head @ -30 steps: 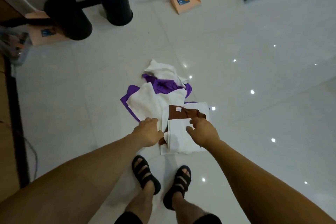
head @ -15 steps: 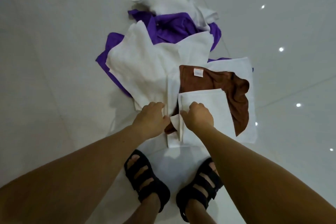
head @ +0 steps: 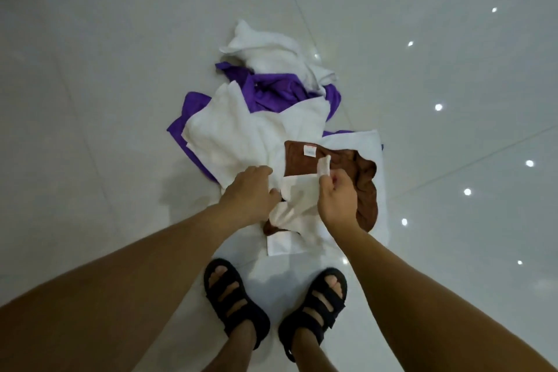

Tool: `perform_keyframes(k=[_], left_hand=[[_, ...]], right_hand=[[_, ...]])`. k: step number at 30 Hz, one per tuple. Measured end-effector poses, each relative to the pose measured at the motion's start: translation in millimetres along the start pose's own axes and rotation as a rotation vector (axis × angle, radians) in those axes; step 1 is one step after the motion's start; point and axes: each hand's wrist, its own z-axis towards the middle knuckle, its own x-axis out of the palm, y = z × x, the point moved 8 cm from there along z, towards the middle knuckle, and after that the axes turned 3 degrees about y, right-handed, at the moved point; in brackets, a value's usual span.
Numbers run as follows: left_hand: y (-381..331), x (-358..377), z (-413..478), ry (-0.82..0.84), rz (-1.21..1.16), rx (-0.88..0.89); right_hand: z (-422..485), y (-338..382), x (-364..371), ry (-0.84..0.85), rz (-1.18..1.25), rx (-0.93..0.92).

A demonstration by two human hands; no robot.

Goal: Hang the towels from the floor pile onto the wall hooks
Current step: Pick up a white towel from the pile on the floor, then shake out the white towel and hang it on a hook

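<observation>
Currently: 1 small white terry towel (head: 297, 199), at the floor pile's (head: 229, 136) near edge over the crumpled brown towel (head: 365, 184), is stretching sideways between 2 hands; left hand (head: 250, 190) curling onto its left edge, right hand (head: 336, 199) pinching its raised corner.

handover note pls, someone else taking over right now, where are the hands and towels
Left hand: grips the left edge of the small white towel.
Right hand: pinches that towel's raised corner.
Pile: the small white towel lies on the brown towel; other white towels and a purple towel behind, all on the floor.
Done: grip taken, towel partly lifted.
Left: carry it to the hooks, not in view, then the rest.
</observation>
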Motion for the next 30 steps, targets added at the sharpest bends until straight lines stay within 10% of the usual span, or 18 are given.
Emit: perform_keyframes(k=[12,30], left_hand=[[-159,-260,-229,0.012,-0.215,0.342],[-198,-504,-542,-0.965,-0.658,0.371]], right_hand=[[-160,379,-198,0.143,0.29,-0.399],[-354,647,-314,0.386,0.459,-0.757]])
